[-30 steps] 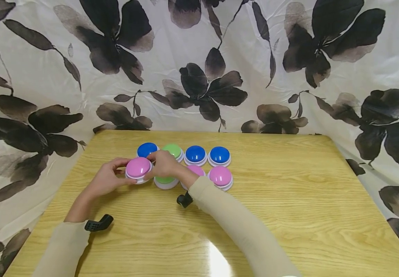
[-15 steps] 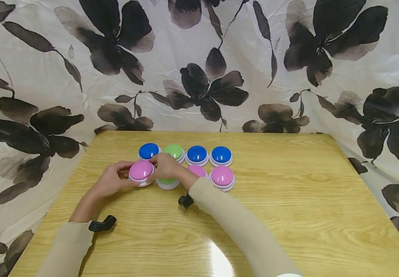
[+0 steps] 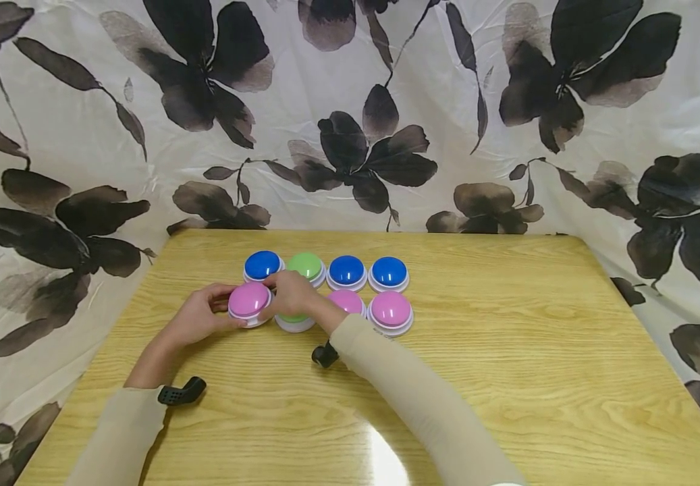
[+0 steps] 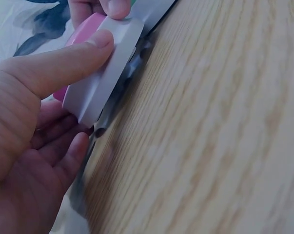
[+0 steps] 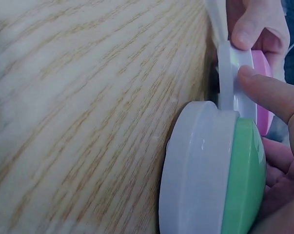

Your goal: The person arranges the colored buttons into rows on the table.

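Note:
My left hand (image 3: 194, 316) and right hand (image 3: 293, 295) together hold a round push button (image 3: 249, 299) with a pink dome and white base, at the front row's left end. The left thumb lies along its white base (image 4: 105, 63) in the left wrist view, fingers round the far side. From the right, my other thumb and fingers pinch it; the right wrist view shows this thumb on the base. A green button (image 5: 246, 170) sits right beside it, partly under my right hand. Behind stands a blue button (image 3: 262, 264).
The back row continues with a green button (image 3: 306, 266) and two blue ones, the nearer (image 3: 346, 270) and the end one (image 3: 389, 271). In front of those sit two pink buttons, one (image 3: 346, 300) partly behind my right wrist, one (image 3: 391, 308) at the end. Floral cloth (image 3: 350, 155) hangs behind the wooden table (image 3: 507, 358).
The held pink button has shifted slightly toward me and to the right, closer to the green one, with both hands moving along. The grips look the same. The view has shifted a little.

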The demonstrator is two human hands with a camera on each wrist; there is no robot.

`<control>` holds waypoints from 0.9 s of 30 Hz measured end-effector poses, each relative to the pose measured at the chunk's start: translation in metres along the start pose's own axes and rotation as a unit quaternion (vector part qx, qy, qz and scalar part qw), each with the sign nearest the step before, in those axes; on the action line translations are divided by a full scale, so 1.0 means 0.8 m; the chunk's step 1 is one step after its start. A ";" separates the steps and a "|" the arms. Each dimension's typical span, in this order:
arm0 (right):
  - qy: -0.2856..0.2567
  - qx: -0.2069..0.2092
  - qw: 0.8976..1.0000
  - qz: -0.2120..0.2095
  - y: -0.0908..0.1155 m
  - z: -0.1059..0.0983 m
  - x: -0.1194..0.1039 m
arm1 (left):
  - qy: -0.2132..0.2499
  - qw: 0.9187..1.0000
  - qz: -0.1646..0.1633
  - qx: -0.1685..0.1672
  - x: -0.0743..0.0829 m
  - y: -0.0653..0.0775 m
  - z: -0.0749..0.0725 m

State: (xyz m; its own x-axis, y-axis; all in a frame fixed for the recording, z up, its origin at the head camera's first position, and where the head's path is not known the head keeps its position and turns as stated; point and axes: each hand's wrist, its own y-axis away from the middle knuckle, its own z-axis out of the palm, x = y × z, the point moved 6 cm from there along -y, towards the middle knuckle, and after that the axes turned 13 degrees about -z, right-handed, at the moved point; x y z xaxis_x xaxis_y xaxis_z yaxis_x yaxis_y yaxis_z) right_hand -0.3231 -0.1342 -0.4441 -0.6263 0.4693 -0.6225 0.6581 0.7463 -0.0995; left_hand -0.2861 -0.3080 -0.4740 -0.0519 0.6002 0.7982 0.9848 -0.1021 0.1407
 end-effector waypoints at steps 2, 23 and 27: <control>0.001 0.002 1.000 0.004 0.000 0.001 0.000 | 0.000 1.000 0.003 0.000 0.000 0.000 -0.001; 0.074 -0.008 0.997 0.010 -0.002 0.009 0.001 | -0.028 0.999 -0.012 0.010 -0.006 -0.003 0.003; 0.053 -0.002 0.999 0.013 -0.001 0.009 0.001 | -0.027 0.999 -0.017 0.009 -0.007 -0.003 0.002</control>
State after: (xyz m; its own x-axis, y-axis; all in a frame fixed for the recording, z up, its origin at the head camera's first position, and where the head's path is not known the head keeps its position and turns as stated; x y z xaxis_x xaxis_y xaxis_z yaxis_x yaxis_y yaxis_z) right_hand -0.3211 -0.1380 -0.4501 -0.6496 0.5361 -0.5391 0.6734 0.7349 -0.0807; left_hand -0.2881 -0.3098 -0.4802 -0.0765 0.6456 0.7599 0.9853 -0.0676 0.1567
